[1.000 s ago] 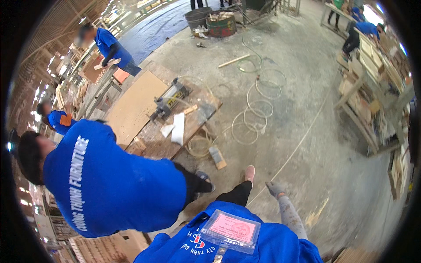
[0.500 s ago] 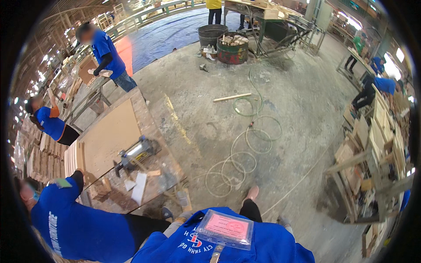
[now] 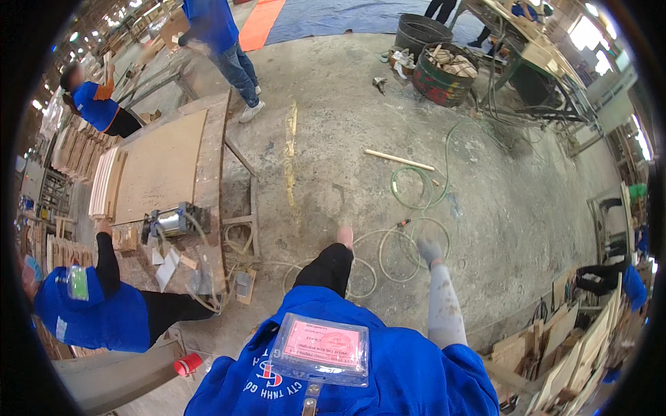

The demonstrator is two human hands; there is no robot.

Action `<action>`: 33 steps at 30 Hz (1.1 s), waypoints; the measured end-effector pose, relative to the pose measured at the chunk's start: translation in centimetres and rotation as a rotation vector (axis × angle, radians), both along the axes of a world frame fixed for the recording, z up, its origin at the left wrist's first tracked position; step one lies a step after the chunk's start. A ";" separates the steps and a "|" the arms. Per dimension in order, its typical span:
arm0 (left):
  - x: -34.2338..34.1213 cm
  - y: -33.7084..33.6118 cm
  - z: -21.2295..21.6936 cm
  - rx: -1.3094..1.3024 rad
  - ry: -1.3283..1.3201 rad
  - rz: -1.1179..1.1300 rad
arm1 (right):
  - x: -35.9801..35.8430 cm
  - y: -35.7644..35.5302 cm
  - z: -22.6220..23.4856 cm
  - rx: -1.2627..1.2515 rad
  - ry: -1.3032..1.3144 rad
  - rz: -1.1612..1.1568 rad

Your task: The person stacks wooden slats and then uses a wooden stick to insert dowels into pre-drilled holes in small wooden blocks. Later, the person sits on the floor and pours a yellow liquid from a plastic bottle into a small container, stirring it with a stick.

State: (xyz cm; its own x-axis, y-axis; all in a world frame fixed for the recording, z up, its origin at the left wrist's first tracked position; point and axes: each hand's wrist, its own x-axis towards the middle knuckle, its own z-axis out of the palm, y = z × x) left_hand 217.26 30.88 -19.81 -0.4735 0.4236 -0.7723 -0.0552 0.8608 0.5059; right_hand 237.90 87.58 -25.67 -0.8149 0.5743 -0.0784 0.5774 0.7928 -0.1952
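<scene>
My right hand [image 3: 430,251] wears a grey glove on a grey-sleeved arm. It hangs out over the concrete floor [image 3: 527,229] with nothing in it, just above loops of pale hose [image 3: 388,258]. My left hand is out of sight. My leg in black trousers [image 3: 331,263] steps forward beside the right arm. A clear badge holder with a pink card [image 3: 320,347] hangs on my blue shirt.
A workbench [image 3: 208,159] at the left carries a large board [image 3: 161,166] and a power tool [image 3: 170,222]. A crouching person in blue [image 3: 97,312] reaches to it. Two others in blue stand farther back. A green hose [image 3: 416,187], a wooden stick [image 3: 399,159] and scrap-filled drums [image 3: 444,66] are ahead. Wooden frames [image 3: 576,340] are stacked at the right.
The view has swung so the workbench now runs along the left. My right arm, out of sight half a second ago, is back in view. The crouching person has shifted to the lower left.
</scene>
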 end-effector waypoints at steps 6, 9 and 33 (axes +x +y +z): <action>-11.2 11.1 0.0 -0.294 -0.057 0.081 | -22.2 12.2 5.0 -1.299 0.597 -0.586; -21.8 19.6 -1.3 -0.198 0.056 0.127 | -30.4 18.7 6.9 -1.236 0.652 -0.639; -84.0 69.9 3.7 -0.329 -0.026 0.004 | -90.1 64.8 3.3 -0.675 0.309 -0.455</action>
